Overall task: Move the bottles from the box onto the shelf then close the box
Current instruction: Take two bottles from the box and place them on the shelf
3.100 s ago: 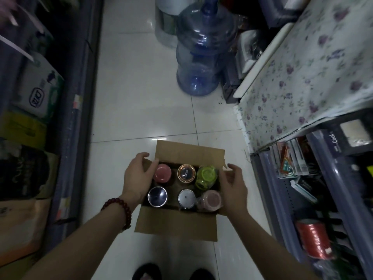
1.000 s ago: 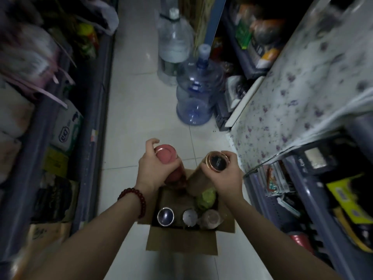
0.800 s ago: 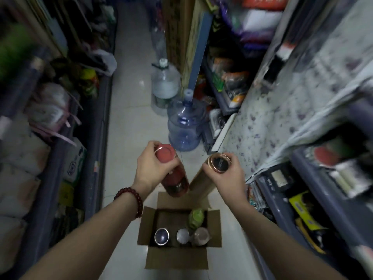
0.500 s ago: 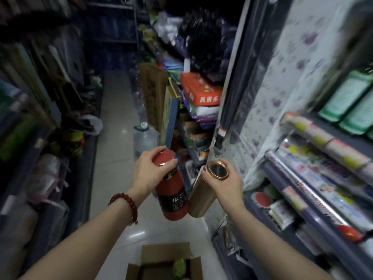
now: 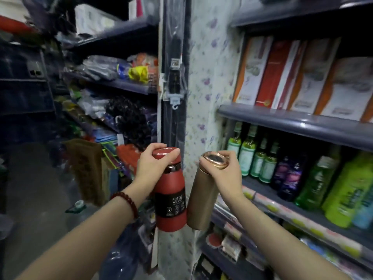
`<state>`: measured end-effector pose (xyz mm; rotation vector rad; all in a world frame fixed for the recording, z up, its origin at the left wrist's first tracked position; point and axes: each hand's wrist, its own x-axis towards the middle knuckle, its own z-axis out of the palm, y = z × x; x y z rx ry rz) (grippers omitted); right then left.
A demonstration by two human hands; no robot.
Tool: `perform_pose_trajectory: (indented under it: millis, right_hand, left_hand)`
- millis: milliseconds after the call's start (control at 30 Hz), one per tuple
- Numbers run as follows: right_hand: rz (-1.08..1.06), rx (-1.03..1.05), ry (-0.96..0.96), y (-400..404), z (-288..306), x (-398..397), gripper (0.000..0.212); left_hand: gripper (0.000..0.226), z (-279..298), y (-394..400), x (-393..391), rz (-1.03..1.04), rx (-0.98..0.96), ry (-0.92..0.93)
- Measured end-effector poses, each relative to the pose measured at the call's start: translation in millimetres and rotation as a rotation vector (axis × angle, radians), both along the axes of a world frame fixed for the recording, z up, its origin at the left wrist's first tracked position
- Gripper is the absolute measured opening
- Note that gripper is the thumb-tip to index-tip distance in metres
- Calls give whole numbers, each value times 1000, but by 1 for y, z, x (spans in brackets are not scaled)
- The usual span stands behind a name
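The shelf (image 5: pixel 292 126) of shampoo bottles (image 5: pixel 341 190) fills three o'clock, evidently where the load is headed. At centre hang the red flask (image 5: pixel 171 201) and copper flask (image 5: pixel 203 197), bases touching. The left hand (image 5: pixel 150 168) and right hand (image 5: pixel 228 170) are each closed over a lid, likely for carrying upright.

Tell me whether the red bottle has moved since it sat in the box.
Yes. The red bottle is up out of the box, held by the left hand at the height of the bottle shelf.
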<state>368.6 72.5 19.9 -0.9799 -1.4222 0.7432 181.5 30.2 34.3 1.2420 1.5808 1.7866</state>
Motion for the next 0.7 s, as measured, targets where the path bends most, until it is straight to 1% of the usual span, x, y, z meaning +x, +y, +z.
perform_pose_trajectory:
  millis: [100,200,267,433,600,633,700]
  right_hand:
    - [-84,0,34,2,27,24,52]
    - [-175,29,30,2,58,56,58]
    - [-202,41,36,2,79,80,56]
    - [-251,110,47,8,138,136,55]
    - [-302,224,8,13,209,179,70]
    - [-330,241,-11,15,225,185,72]
    - [-372,273,-21,17,255,193,76]
  left_hand:
    - [40,27,20,25,-101,33,6]
    - [51,57,40,56,-179,89,-4]
    - [54,79,51,81,-246,118,-31]
    - [48,136,82,145,-377,184,-55]
    - [60,202,101,190,-452,282,-39]
    - [57,216,102,195,-457,303,-35]
    - [41,242,105,204,-458,356,-31]
